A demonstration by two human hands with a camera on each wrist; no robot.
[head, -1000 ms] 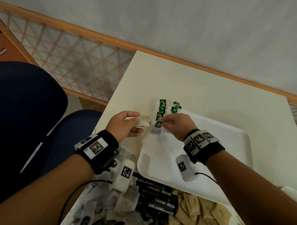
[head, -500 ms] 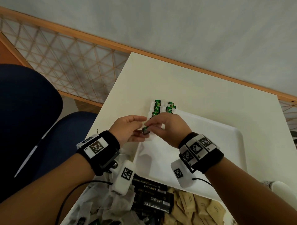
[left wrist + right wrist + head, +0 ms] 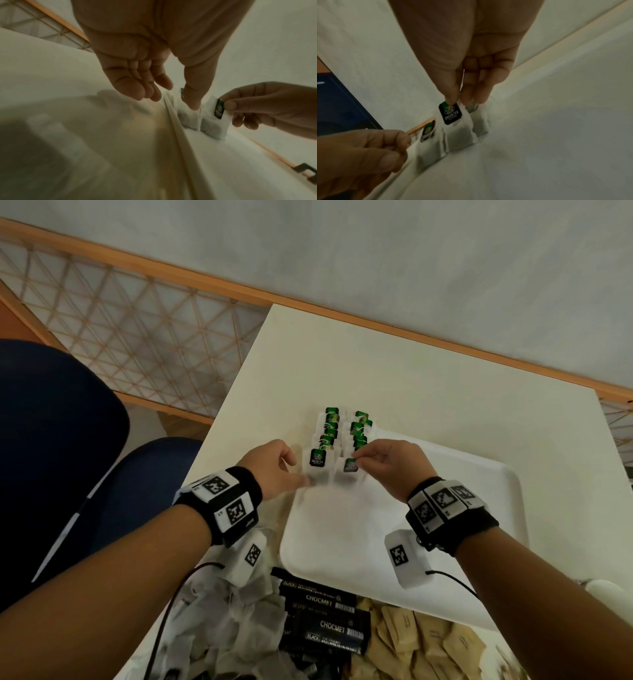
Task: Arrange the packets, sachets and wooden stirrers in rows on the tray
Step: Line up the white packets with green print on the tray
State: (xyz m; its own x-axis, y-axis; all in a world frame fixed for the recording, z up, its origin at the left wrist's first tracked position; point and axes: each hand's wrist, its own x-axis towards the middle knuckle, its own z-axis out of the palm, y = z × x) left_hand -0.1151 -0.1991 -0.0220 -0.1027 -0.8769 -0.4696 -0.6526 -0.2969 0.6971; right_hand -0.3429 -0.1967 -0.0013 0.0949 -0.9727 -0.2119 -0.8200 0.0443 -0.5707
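Two rows of green-tagged tea bags (image 3: 342, 429) lie at the far left corner of the white tray (image 3: 445, 508). My right hand (image 3: 356, 462) pinches the dark tag of a tea bag (image 3: 452, 115) at the near end of the right row; the bag rests on the tray. The pinch shows in the left wrist view too, on the tag (image 3: 219, 108). My left hand (image 3: 297, 473) stands beside the left row. Its thumb (image 3: 192, 102) presses on that row's nearest tea bag (image 3: 317, 470), and the other fingers (image 3: 145, 92) hang loosely curled, off the bag.
In front of the tray lie a pile of loose white tea bags (image 3: 222, 628), black CHOCMET sachets (image 3: 325, 621) and brown paper sachets (image 3: 428, 642). A blue chair (image 3: 68, 457) stands left of the cream table (image 3: 411, 378). A wooden lattice railing (image 3: 137, 320) runs behind.
Half a second ago both hands met on one tea bag. Now my right hand has carried it to the right row's near end, and my left thumb sits on the left row's nearest bag.
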